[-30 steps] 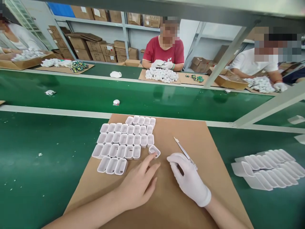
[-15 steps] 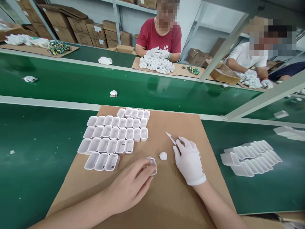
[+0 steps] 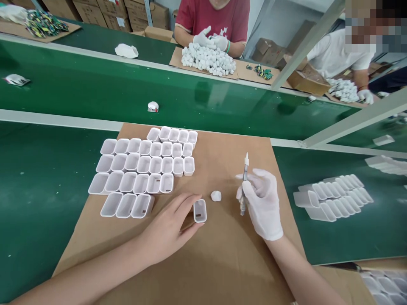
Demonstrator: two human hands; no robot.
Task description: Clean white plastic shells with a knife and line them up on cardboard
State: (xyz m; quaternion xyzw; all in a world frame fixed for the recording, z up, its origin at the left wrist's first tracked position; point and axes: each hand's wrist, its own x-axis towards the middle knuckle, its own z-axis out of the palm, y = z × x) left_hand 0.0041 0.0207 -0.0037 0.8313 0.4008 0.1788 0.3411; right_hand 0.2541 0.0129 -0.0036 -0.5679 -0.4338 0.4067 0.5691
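Note:
My left hand [image 3: 170,226], bare, has its fingers at the far edge and thumb at the near edge of a small white plastic box [image 3: 200,211]. A small dark brown rectangle shows inside that box, which stands on the cardboard sheet [image 3: 229,262]. To its right lies a white lump [image 3: 216,195], touched by neither hand. My right hand [image 3: 262,203], in a white glove, is closed around slim grey tweezers [image 3: 244,176] with a white tip pointing away from me. Rows of similar white boxes [image 3: 144,164] stand open on the left; a few show brown pieces inside.
More white boxes [image 3: 333,199] lie in rows on the green surface at right. Beyond runs a green belt [image 3: 104,91] carrying small white items [image 3: 153,106]. Across it, two people sit by white piles [image 3: 208,59]. A slanted metal post [image 3: 346,125] crosses at right.
My right hand has lifted and turned the tweezers from slanting left to nearly straight ahead. My left fingers have shifted to the box's ends, uncovering its inside. The view has tilted down.

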